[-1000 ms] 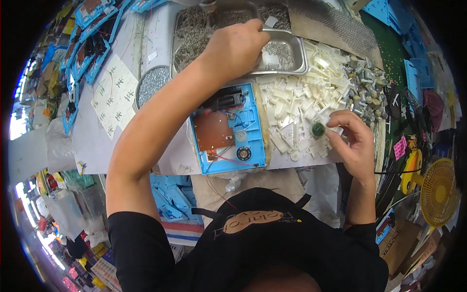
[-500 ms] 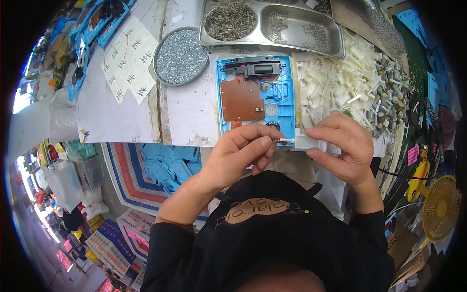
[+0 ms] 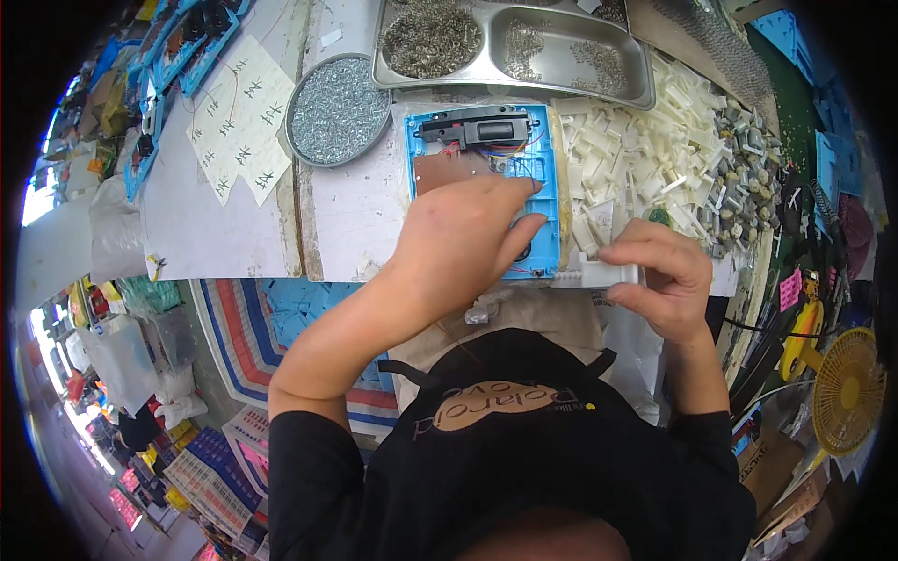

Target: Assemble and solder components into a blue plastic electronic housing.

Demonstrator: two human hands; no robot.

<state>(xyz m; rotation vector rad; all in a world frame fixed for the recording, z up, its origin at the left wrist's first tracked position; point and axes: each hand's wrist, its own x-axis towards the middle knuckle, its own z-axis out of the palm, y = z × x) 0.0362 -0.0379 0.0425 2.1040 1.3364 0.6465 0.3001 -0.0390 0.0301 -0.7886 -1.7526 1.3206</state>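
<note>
My right hand (image 3: 666,280) pinches a white plastic part (image 3: 608,273) by its right end, at the front right of the blue housing. The part's thin stem (image 3: 567,276) points left and looks ridged; whether a spring sits on it I cannot make out. My left hand (image 3: 458,234) reaches over the blue plastic housing (image 3: 550,206), thumb and forefinger apart, with its other fingers hidden beneath. Inside the housing are a black module (image 3: 482,129), thin coloured wires and a brown circuit board (image 3: 438,173), partly covered by my left hand.
A round tray of small screws (image 3: 339,110) stands left of the housing. Behind it is a steel compartment tray (image 3: 571,92) with small metal pieces. White plastic parts (image 3: 645,150) and small motors (image 3: 745,173) are heaped at right. Marked paper (image 3: 241,122) lies at left.
My left hand has left the white part's stem and moved up over the housing, its thumb and forefinger now spread. My right hand keeps hold of the white part in nearly the same place.
</note>
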